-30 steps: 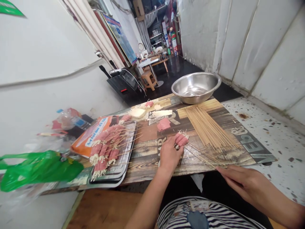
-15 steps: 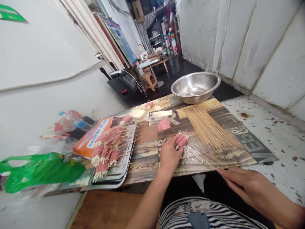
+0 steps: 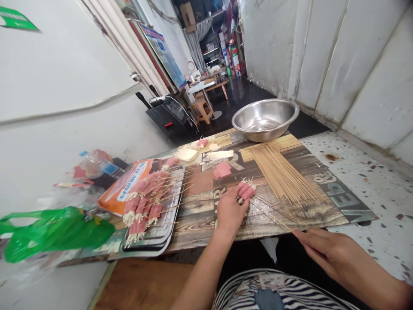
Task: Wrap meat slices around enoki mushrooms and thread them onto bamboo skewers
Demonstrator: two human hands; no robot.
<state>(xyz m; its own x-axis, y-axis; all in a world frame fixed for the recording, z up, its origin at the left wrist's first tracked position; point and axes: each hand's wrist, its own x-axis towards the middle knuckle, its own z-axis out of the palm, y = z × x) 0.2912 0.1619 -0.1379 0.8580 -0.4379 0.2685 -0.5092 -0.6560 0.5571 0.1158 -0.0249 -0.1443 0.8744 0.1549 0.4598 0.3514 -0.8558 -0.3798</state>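
My left hand (image 3: 229, 212) is closed around pink meat rolls (image 3: 248, 189) with white enoki mushroom ends sticking out, pressed against the table. Thin bamboo skewers (image 3: 270, 214) run from these rolls toward the lower right. Their far ends meet the pinched fingers of my right hand (image 3: 338, 252), just past the table's front edge. Flat pink meat slices (image 3: 222, 170) lie beyond my left hand, with a bundle of enoki mushrooms (image 3: 220, 155) behind them. A pile of bare bamboo skewers (image 3: 285, 174) is spread to the right.
To the left, a metal tray (image 3: 174, 228) bears several finished skewers (image 3: 142, 206). An orange bag (image 3: 124, 185) and a green plastic bag (image 3: 61, 234) lie beside it. A steel basin (image 3: 266, 118) stands at the table's far right corner.
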